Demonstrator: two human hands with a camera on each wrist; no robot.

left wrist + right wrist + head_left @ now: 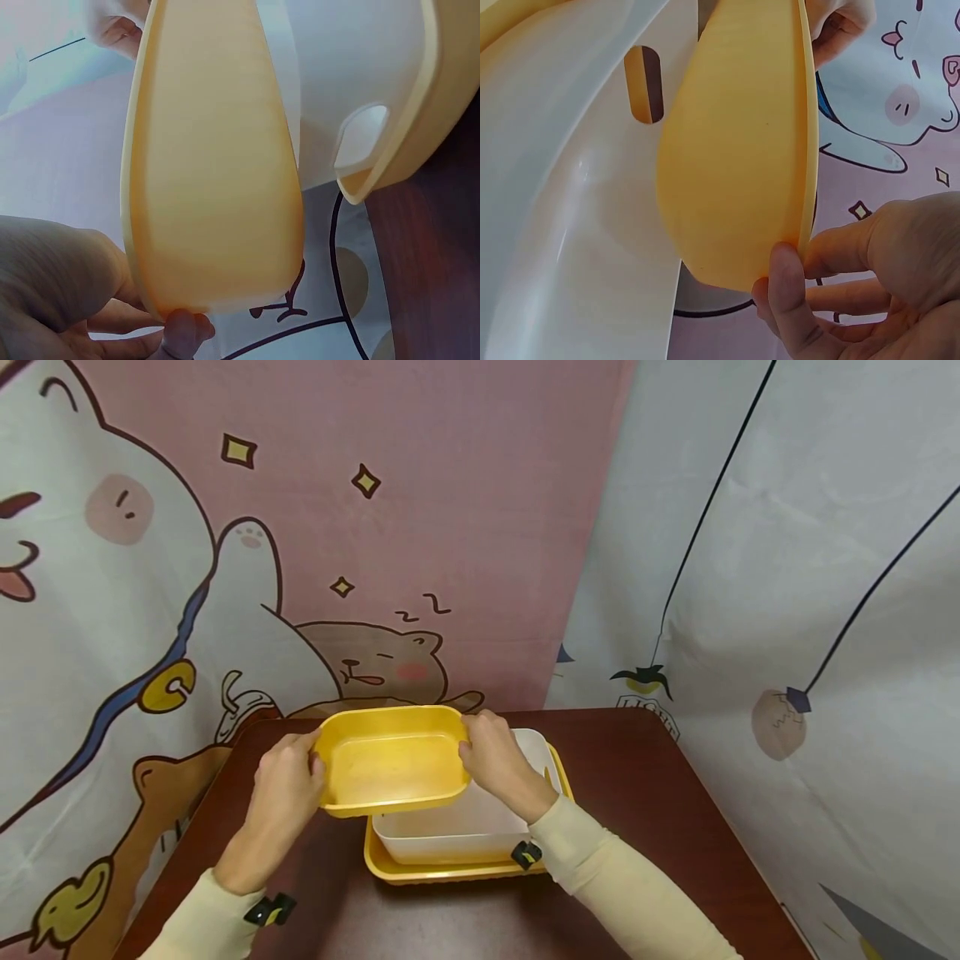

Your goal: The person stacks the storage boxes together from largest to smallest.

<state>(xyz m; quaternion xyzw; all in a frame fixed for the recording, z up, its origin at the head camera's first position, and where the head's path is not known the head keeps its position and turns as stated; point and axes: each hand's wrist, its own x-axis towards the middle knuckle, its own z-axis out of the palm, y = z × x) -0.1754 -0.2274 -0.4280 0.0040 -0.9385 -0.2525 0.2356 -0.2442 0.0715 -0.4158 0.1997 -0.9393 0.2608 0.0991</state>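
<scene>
Both hands hold a small yellow tray up in the air by its two short ends. The left hand pinches the left end, thumb and fingers on the rim; the left wrist view shows the tray's underside or wall close up. At the other end the right hand pinches the rim, also visible in the right wrist view. Below and partly behind the small tray, a white bin sits inside a larger yellow tray. The white bin has an oval handle slot in its wall.
A dark brown table carries the nested containers. Behind it hangs a pink cloth printed with cartoon animals, and a pale printed cloth covers the right side. Each sleeve bears a small black wrist device.
</scene>
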